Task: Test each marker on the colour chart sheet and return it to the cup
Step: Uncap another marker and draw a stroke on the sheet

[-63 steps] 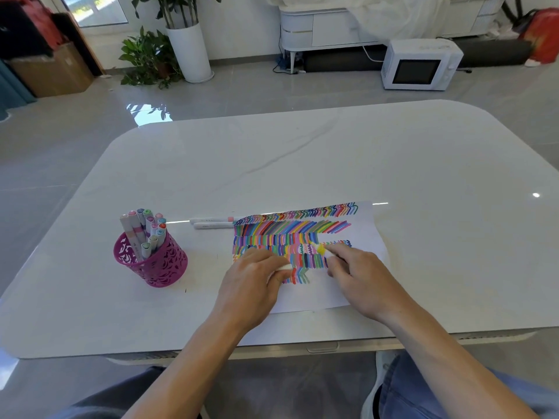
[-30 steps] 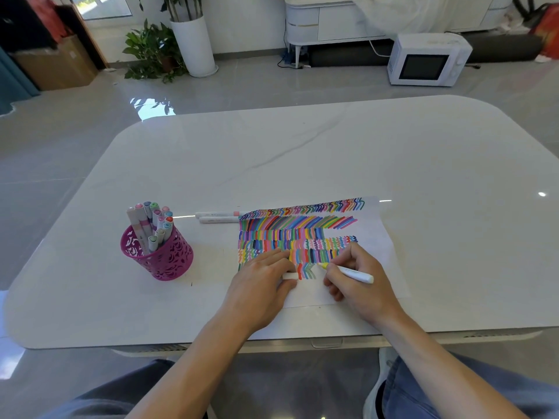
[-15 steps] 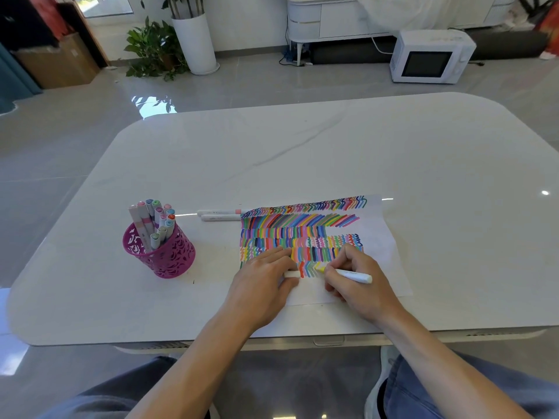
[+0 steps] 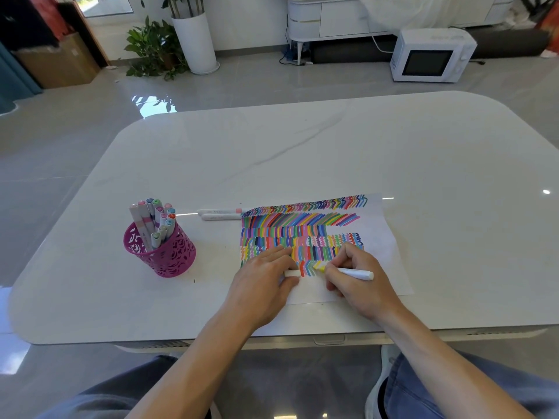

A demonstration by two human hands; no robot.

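The colour chart sheet (image 4: 381,237) lies on the white table, covered in rows of coloured strokes. My right hand (image 4: 360,279) grips a white marker (image 4: 354,273) with a yellow tip, and the tip touches the sheet in the lowest row of strokes. Flat on the sheet's left part rests my left hand (image 4: 261,285), with a white marker cap (image 4: 292,273) held under its fingers. A pink perforated cup (image 4: 163,252) with several markers stands upright to the left of the sheet.
Two white markers (image 4: 220,214) lie side by side on the table (image 4: 302,152) between the cup and the sheet's top left corner. On the floor beyond the table stand a microwave (image 4: 432,55) and a potted plant (image 4: 157,49).
My right hand turned the marker from pointing up to tip-down on the sheet and has drawn yellow strokes in the lowest row. My left hand stayed on the sheet with the cap.
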